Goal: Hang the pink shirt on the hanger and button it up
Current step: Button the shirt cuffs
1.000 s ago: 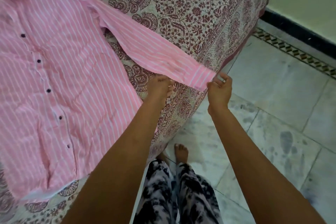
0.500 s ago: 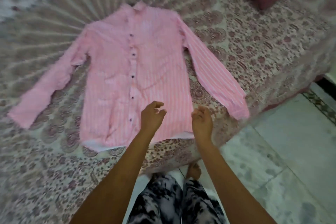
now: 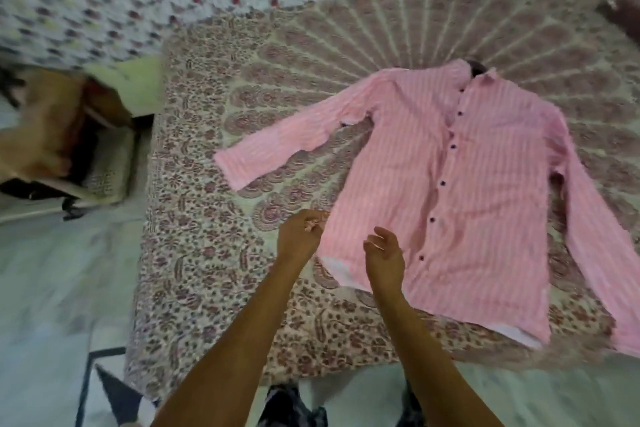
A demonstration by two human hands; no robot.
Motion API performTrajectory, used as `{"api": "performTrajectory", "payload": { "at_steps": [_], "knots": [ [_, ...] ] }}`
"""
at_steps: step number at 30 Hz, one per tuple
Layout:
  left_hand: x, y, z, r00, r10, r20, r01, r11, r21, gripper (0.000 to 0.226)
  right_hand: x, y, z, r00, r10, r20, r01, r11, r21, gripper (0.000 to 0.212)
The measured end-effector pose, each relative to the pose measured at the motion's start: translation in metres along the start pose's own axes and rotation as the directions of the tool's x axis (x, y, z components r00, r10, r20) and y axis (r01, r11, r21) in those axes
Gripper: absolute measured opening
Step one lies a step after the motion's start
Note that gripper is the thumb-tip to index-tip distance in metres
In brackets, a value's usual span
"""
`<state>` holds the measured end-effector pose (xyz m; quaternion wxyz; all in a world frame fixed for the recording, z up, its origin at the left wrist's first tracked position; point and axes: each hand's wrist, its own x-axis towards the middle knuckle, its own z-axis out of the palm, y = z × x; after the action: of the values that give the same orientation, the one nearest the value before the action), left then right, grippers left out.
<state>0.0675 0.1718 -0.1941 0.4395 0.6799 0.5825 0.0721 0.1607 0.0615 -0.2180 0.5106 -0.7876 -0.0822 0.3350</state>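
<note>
A pink shirt (image 3: 446, 191) with thin white stripes lies flat and face up on the bed (image 3: 214, 253), which is covered by a patterned sheet of maroon flowers and fanned shapes. The shirt sits on the right half of the bed, its collar (image 3: 485, 74) pointing toward the far edge and its hem toward the near edge. Its front is closed along a row of dark buttons (image 3: 442, 183) running from the collar down. One sleeve (image 3: 277, 146) stretches out toward the left edge of the bed; the other (image 3: 595, 246) runs down the right side toward the near right corner. Something dark shows at the neck opening, too blurred to identify.

Both bare forearms reach in from the near edge. The left hand (image 3: 299, 237) hovers at the lower left corner of the shirt, its fingers curled in and bunched together; whether they pinch the cloth cannot be told through the blur. The right hand (image 3: 384, 255) is just beside it, over the lower front of the shirt, with fingers loosely spread and bent, holding nothing.

Beyond the left edge of the bed, pale floor (image 3: 52, 288) shows, with a blurred brown and dark heap (image 3: 52, 135) on it.
</note>
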Motion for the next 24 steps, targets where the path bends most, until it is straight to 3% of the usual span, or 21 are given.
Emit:
{"api": "performTrajectory", "payload": {
  "at_steps": [8, 12, 15, 19, 24],
  "knots": [
    [0.100, -0.085, -0.098, 1.000, -0.005, -0.013, 0.006, 0.998, 0.055, 0.020, -0.001, -0.016, 0.160, 0.989, 0.095, 0.111, -0.091, 0.995, -0.042, 0.028],
    [0.161, -0.119, -0.101, 0.999, -0.018, -0.033, 0.023, 0.988, 0.153, 0.022, 0.018, -0.004, 0.211, 0.996, 0.078, 0.050, -0.072, 0.990, -0.118, 0.027],
    [0.202, -0.133, -0.092, 0.998, 0.052, -0.043, -0.039, 0.965, 0.260, 0.035, 0.040, 0.009, 0.237, 0.996, 0.033, 0.085, -0.022, 0.991, -0.129, 0.024],
    [0.250, -0.151, -0.079, 0.980, 0.195, 0.034, -0.183, 0.832, 0.524, 0.054, 0.069, 0.023, 0.258, 0.980, 0.141, 0.139, -0.127, 0.986, -0.107, 0.023],
    [0.271, -0.168, -0.081, 0.930, 0.363, -0.062, -0.263, 0.771, 0.579, 0.028, 0.081, 0.036, 0.277, 0.990, 0.118, 0.072, -0.113, 0.991, -0.068, 0.021]
  ]
}}
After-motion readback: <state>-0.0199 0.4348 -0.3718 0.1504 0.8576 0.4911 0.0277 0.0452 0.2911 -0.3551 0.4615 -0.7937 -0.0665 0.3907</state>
